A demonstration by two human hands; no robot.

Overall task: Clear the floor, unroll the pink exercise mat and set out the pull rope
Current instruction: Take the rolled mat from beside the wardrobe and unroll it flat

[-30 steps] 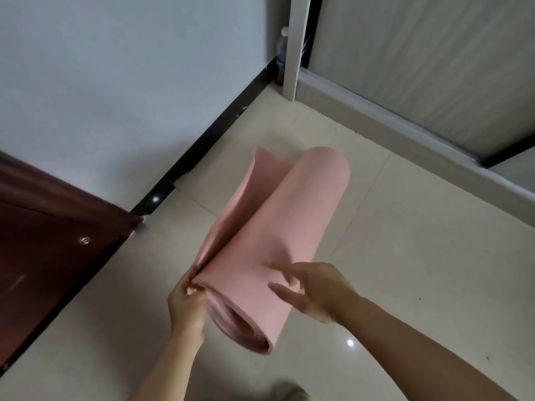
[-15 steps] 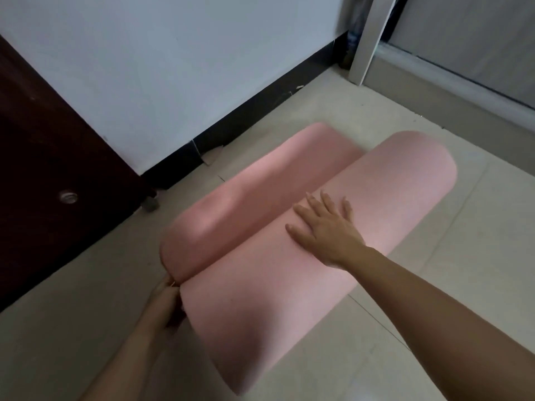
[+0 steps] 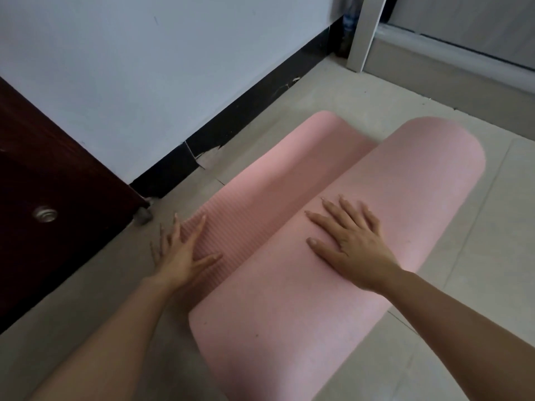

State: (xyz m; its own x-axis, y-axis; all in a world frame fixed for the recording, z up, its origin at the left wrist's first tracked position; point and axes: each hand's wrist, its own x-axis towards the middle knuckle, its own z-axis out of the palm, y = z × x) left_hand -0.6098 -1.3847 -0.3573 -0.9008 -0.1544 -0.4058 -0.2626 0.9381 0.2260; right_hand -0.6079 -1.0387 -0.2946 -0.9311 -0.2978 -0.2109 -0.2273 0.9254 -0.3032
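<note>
We are pinning the loose end of the pink mat point(image 3: 275, 183) to the floor point(image 3: 477, 285) with a flat left hand point(image 3: 179, 253), our right hand point(image 3: 353, 244) lying open-fingered on the roll point(image 3: 419, 183). We are needing an even push.

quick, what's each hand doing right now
left hand: open, fingers straight, resting on the flat ribbed end of the pink foam exercise mat.
right hand: open, palm flat on the mat's rolled-up part.
</note>
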